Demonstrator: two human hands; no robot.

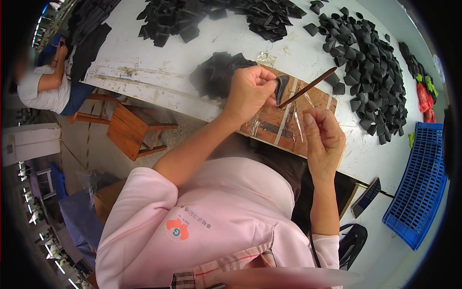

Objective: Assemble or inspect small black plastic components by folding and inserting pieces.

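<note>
My left hand is closed, its thumb and fingers pinching a small black folded piece of material over a worn brown board. Beside that piece a dark, narrow stick slants up to the right; what supports it is hard to see. My right hand is raised at the board's right edge, thumb and fingers pressed together. Thin, shiny clear strips show just left of its fingertips; whether the fingers grip one cannot be made out.
A black pile lies left of the board on the white table. Several black heaps lie farther back, and many folded black pieces spread right. Blue crates stand at right, a wooden stool at left. Another person sits far left.
</note>
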